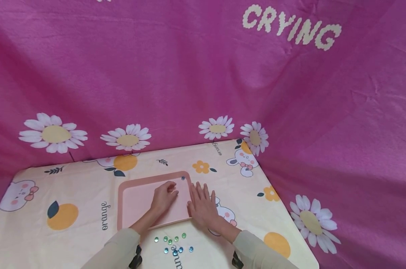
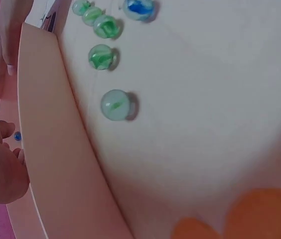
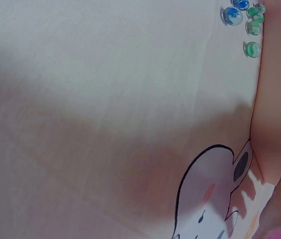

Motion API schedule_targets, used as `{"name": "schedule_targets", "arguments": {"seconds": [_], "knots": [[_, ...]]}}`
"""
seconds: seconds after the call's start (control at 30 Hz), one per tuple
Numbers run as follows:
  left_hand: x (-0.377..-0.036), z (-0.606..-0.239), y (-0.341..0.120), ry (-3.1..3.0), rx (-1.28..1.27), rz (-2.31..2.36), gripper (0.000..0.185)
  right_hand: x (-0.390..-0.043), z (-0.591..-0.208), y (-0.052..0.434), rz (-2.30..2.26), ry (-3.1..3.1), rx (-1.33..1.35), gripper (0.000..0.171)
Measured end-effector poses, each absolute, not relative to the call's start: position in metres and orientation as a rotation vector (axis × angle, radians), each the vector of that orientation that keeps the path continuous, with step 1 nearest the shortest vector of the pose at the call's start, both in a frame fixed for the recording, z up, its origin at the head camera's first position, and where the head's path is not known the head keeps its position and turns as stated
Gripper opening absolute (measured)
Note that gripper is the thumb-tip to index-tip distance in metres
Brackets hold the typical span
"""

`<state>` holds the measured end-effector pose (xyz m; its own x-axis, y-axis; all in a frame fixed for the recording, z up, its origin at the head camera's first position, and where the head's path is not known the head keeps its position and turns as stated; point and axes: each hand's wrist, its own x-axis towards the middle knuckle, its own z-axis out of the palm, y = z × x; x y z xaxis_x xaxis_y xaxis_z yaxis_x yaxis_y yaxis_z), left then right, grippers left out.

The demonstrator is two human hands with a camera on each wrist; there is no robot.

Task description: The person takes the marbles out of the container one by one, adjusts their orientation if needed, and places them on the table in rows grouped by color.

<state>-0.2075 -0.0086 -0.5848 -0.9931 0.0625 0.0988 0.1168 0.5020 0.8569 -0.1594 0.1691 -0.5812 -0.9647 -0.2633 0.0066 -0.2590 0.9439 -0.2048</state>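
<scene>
Pink daisy-print cloth hangs behind the worktop (image 1: pixel 88 209), which wears a cartoon-print cover. On it lies a pink tray (image 1: pixel 136 201). The left hand (image 1: pixel 164 197) rests inside it, grip loosely curled, holding nothing; one blue marble (image 1: pixel 183 178) sits just beyond its fingertips. The right hand (image 1: pixel 203 207) lies flat, released, against the tray's right edge. Loose marbles (image 1: pixel 174 243) lie behind both wrists.

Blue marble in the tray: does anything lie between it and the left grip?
No. In the head view, only bare tray floor separates the blue marble from the left grip.
</scene>
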Motion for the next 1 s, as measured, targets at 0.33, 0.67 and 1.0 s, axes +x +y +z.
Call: {"name": "schedule_targets", "arguments": {"seconds": [0.33, 0.67, 1.0], "knots": [[-0.225, -0.587, 0.006, -2.670, -0.134, -1.538, 0.031, -0.160, -0.583, 0.171, -0.305, 3.074, -0.414, 0.063], [-0.246, -0.588, 0.016, -2.686, -0.125, -1.493, 0.029, -0.160, -0.581, 0.170, -0.312, 3.074, -0.414, 0.063], [-0.249, -0.585, 0.026, -2.745, -0.150, -1.367, 0.027, -0.160, -0.581, 0.170, -0.305, 3.069, -0.424, 0.063]]}}
